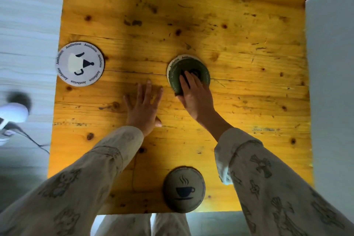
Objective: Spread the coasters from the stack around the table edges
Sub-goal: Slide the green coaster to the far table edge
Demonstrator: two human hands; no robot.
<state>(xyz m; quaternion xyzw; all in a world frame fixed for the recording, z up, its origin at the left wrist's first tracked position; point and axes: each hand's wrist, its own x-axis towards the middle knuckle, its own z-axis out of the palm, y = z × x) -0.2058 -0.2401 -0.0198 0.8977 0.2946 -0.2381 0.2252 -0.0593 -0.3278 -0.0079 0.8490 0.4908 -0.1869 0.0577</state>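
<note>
A small stack of round coasters sits at the middle of the wooden table (pixel 191 15). Its top one is a dark green coaster (pixel 199 67), shifted off a white coaster (pixel 172 67) beneath it. My right hand (pixel 195 96) rests on the green coaster, fingers on top and thumb at its near edge. My left hand (pixel 143 105) lies flat on the wood just left of the stack, fingers spread, holding nothing. A white coaster with a cup drawing (pixel 80 64) lies at the left edge. A beige coaster with a steaming cup (pixel 184 189) lies at the near edge.
White walls or panels flank the table on the left (pixel 28 25) and right (pixel 331 63). A white device with a dark cable (pixel 13 113) lies on the floor to the left. My legs show below the near table edge.
</note>
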